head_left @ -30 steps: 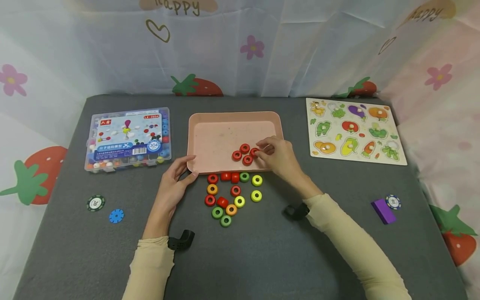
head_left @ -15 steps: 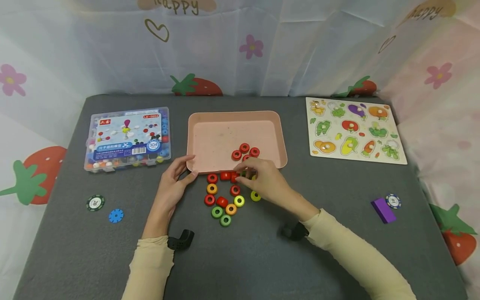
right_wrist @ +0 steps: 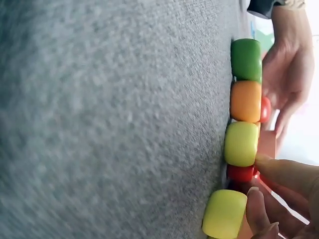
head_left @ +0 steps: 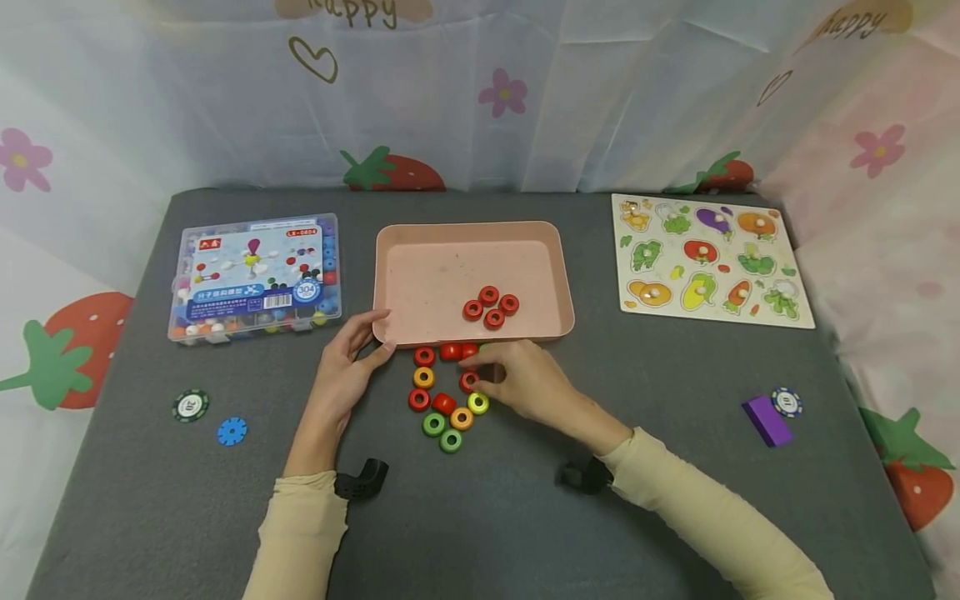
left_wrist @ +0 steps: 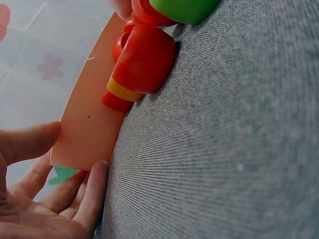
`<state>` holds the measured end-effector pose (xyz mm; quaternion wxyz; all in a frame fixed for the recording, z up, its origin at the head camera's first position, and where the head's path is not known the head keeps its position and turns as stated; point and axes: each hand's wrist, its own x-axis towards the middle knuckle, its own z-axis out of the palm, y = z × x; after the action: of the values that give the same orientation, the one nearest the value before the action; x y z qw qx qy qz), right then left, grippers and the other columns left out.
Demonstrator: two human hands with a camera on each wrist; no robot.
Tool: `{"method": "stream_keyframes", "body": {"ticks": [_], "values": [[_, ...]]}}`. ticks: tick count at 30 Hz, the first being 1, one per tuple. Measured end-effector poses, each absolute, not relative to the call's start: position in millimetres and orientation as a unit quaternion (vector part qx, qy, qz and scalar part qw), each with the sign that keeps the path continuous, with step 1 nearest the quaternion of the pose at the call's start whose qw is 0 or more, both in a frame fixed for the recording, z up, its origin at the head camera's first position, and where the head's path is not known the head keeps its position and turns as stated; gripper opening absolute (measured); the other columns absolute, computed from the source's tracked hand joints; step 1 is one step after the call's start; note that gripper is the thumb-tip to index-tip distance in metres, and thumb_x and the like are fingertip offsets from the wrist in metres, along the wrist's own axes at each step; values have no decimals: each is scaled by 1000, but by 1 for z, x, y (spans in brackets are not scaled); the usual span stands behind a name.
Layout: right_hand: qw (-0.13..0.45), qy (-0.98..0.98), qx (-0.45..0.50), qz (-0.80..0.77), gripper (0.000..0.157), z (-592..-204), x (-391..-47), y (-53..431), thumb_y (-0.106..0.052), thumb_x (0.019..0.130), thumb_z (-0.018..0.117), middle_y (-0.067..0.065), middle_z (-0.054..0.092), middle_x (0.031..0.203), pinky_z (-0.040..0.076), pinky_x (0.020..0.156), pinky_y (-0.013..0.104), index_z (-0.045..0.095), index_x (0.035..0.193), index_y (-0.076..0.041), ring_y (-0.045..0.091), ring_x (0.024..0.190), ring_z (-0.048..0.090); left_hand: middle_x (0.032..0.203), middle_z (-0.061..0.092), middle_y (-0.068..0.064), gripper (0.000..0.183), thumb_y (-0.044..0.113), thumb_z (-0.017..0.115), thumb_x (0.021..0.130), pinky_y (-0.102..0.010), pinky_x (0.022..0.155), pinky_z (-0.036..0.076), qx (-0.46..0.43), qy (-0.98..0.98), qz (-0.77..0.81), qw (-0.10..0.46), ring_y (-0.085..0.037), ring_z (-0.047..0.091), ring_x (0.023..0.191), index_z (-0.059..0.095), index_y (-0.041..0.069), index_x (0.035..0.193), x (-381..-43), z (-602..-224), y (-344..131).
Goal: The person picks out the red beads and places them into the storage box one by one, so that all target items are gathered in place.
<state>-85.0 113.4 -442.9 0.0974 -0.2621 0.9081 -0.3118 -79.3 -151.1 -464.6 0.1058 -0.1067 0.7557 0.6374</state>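
My left hand (head_left: 343, 367) holds the front left corner of the pink tray (head_left: 420, 275), its fingers and thumb on either side of that corner. Just in front of the tray, the thumb and index finger of my right hand (head_left: 532, 379) pinch a red bead (head_left: 468, 382), which stays in its place on the table. In the right wrist view this red bead (right_wrist: 240, 173) shows behind a yellow bead (right_wrist: 241, 144). Several red beads (head_left: 489, 296) lie together in the tray's front right part. Part of the bead group, including a green bead (head_left: 484, 348), is covered by my right hand.
More orange, red and green beads (head_left: 451, 441) lie near my right hand. A clear case (head_left: 255, 275) stands left of the tray, a vegetable puzzle board (head_left: 708, 262) to the right. Chips (head_left: 191, 406) and a purple block (head_left: 767, 422) lie at the sides.
My right hand has let go of a red bead in the tray and moved toward me and left, to another red bead on the table. My left hand stays at the tray corner.
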Motion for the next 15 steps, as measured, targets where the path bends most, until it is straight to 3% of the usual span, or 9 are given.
{"method": "stream_keyframes", "body": {"ticks": [6, 15], "values": [[96, 909, -280, -292, 24, -446, -83, 110, -21, 84, 83, -10, 69, 92, 39, 55, 23, 79, 108, -20, 4, 64, 50, 156, 43, -5, 47, 13, 65, 98, -51, 118, 25, -105, 757, 636, 105, -20, 35, 146, 53, 18, 144, -79, -464, -151], [78, 887, -294, -348, 23, -440, -86, 114, -20, 83, 83, -9, 70, 94, 41, 59, 23, 79, 106, -17, 4, 66, 51, 155, 45, -5, 47, 13, 65, 98, -50, 117, 26, -104, 756, 638, 102, -19, 36, 145, 53, 18, 143, -79, -465, -150]]}}
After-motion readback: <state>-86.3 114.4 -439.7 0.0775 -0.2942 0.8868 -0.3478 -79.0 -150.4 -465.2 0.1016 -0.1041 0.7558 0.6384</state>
